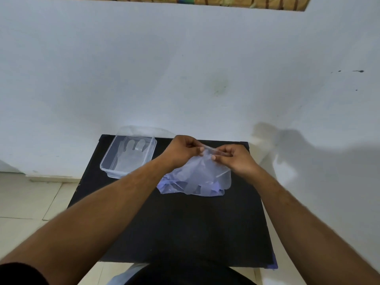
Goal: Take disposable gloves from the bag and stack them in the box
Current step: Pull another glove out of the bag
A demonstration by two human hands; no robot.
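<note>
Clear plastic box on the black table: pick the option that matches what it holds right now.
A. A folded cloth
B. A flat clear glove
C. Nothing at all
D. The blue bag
B: a flat clear glove, fingers pointing toward the wall, lies inside the clear plastic box, while the bag sits apart on the black table under both hands.

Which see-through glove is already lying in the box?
The glove lying flat inside the clear box at the table's far left, fingers pointing toward the wall. The other glove is pinched at its cuff by the left hand and right hand, hanging over the bag.
</note>
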